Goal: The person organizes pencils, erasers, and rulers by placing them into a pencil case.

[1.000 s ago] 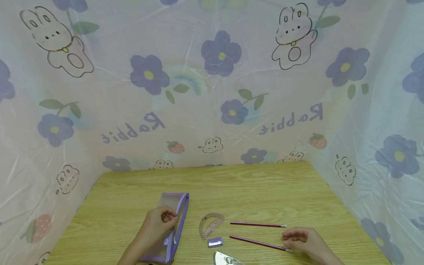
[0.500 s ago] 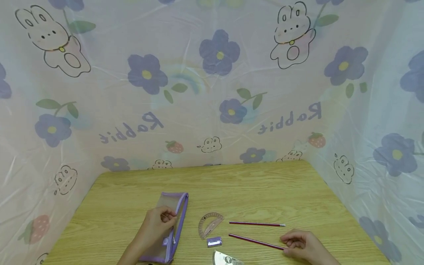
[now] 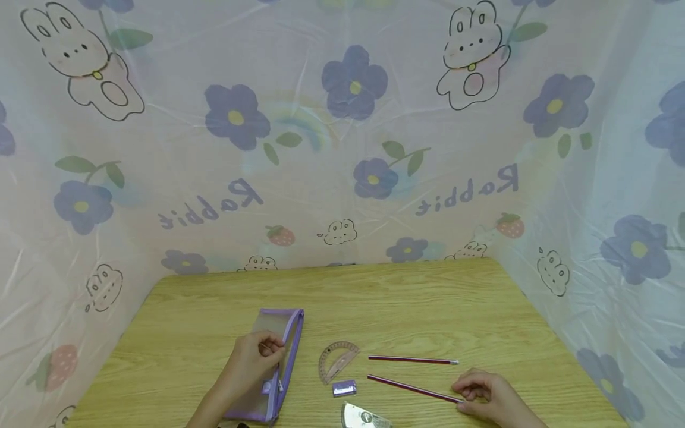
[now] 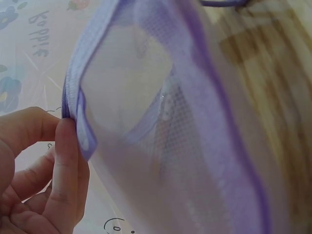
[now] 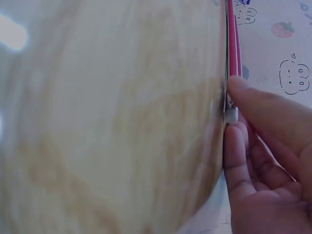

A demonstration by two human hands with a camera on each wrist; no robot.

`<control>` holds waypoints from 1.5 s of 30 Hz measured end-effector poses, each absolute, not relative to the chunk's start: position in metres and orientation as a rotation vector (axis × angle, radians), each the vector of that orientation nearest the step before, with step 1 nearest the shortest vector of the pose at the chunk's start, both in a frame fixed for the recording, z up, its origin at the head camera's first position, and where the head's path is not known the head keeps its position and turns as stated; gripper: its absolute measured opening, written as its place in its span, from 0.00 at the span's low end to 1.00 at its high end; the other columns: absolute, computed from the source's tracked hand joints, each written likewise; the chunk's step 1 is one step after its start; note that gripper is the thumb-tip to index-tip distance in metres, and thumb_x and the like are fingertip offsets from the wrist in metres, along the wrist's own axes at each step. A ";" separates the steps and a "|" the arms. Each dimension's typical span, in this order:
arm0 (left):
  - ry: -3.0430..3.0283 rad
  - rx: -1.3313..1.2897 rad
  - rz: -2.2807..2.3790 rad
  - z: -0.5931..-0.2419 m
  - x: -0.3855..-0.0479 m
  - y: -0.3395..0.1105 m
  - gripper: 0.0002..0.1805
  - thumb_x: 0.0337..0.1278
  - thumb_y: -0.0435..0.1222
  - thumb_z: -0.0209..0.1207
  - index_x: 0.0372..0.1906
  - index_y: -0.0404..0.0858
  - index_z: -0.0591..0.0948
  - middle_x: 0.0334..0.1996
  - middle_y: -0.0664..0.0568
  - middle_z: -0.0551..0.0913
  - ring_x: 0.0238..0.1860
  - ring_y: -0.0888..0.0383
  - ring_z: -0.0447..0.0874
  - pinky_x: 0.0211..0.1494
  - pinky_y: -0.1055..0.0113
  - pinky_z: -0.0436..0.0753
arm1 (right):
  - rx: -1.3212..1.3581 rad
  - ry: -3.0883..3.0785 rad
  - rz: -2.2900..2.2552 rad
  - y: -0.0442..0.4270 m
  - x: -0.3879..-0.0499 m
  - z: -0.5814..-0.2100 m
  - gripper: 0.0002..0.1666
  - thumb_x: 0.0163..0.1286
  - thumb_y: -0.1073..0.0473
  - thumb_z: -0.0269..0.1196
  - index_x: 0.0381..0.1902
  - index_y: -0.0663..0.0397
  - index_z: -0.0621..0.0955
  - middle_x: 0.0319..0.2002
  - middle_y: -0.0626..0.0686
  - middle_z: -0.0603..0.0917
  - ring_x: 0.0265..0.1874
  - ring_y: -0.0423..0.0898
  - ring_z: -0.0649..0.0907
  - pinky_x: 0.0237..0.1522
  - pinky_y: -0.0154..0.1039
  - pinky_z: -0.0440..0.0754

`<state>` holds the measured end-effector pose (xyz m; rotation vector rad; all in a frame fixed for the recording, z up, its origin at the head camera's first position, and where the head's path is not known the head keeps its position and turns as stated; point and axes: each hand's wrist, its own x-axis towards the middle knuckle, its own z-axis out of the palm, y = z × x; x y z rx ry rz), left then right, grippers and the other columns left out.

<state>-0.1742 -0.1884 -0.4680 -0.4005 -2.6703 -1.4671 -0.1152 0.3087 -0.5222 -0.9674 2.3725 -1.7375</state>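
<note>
A see-through mesh pencil case (image 3: 273, 323) with purple edging lies on the left of the table. My left hand (image 3: 254, 359) pinches the purple rim of its opening between thumb and finger. In the left wrist view that rim (image 4: 75, 73) is lifted and the mouth gapes. On the right are two dark red striped pencils. My right hand (image 3: 489, 393) pinches the eraser end of the nearer pencil (image 3: 412, 389); its thumb and fingers surround the white eraser tip (image 5: 231, 115) in the right wrist view. The farther pencil (image 3: 412, 359) lies untouched.
Between case and pencils lie a clear pinkish protractor (image 3: 344, 362) and a small purple block (image 3: 344, 388). A clear fan-shaped piece with a round centre (image 3: 365, 417) is cut off at the bottom edge. A rabbit-and-flower curtain (image 3: 299, 196) encloses the wooden table (image 3: 428, 303).
My right hand has moved slightly left onto the nearer pencil's end and taken hold of it. The left hand stays on the case's rim. The head view has shifted slightly.
</note>
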 end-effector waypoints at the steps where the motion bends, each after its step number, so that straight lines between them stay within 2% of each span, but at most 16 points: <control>1: -2.665 -0.400 -1.472 -0.468 -0.174 -0.188 0.04 0.54 0.27 0.69 0.33 0.34 0.84 0.26 0.55 0.82 0.27 0.64 0.80 0.32 0.73 0.84 | -0.977 2.386 -1.731 0.309 -0.116 -0.522 0.13 0.60 0.76 0.68 0.44 0.70 0.83 0.39 0.57 0.82 0.33 0.43 0.82 0.33 0.32 0.84; 10: -2.673 -0.367 -1.474 -0.466 -0.173 -0.189 0.04 0.54 0.27 0.69 0.32 0.34 0.84 0.26 0.54 0.81 0.26 0.63 0.80 0.31 0.73 0.83 | -1.069 2.462 -1.678 0.309 -0.117 -0.523 0.14 0.58 0.78 0.69 0.42 0.67 0.83 0.38 0.58 0.82 0.31 0.45 0.81 0.30 0.33 0.83; 17: -2.672 -0.369 -1.473 -0.468 -0.173 -0.189 0.03 0.55 0.27 0.68 0.33 0.34 0.84 0.26 0.55 0.82 0.27 0.63 0.80 0.32 0.73 0.84 | -1.085 2.533 -1.620 0.303 -0.117 -0.521 0.14 0.58 0.76 0.69 0.40 0.60 0.84 0.36 0.54 0.83 0.30 0.40 0.80 0.28 0.33 0.82; 23: -2.669 -0.375 -1.469 -0.468 -0.174 -0.189 0.03 0.55 0.27 0.68 0.33 0.33 0.84 0.26 0.55 0.82 0.27 0.62 0.80 0.32 0.73 0.84 | -1.160 2.555 -1.590 0.301 -0.117 -0.521 0.15 0.58 0.77 0.68 0.40 0.57 0.84 0.35 0.54 0.83 0.29 0.41 0.80 0.26 0.33 0.81; 30: -2.663 -0.388 -1.471 -0.466 -0.173 -0.189 0.03 0.55 0.26 0.68 0.33 0.33 0.84 0.26 0.54 0.82 0.27 0.62 0.80 0.31 0.73 0.84 | -1.256 2.637 -1.518 0.301 -0.119 -0.526 0.19 0.56 0.78 0.69 0.39 0.53 0.83 0.34 0.51 0.83 0.29 0.39 0.80 0.26 0.30 0.79; 39: -2.674 -0.390 -1.450 -0.467 -0.174 -0.188 0.03 0.55 0.26 0.68 0.33 0.33 0.84 0.26 0.55 0.81 0.27 0.63 0.79 0.32 0.73 0.83 | -1.254 2.619 -1.364 0.306 -0.122 -0.525 0.14 0.60 0.76 0.67 0.41 0.56 0.84 0.36 0.50 0.84 0.33 0.37 0.80 0.26 0.31 0.79; 45: -2.673 -0.415 -1.440 -0.468 -0.175 -0.188 0.03 0.55 0.26 0.68 0.33 0.33 0.84 0.26 0.55 0.81 0.27 0.63 0.79 0.32 0.73 0.84 | -1.420 2.660 -1.255 0.306 -0.125 -0.525 0.16 0.57 0.78 0.68 0.41 0.58 0.84 0.35 0.51 0.83 0.33 0.37 0.80 0.27 0.27 0.78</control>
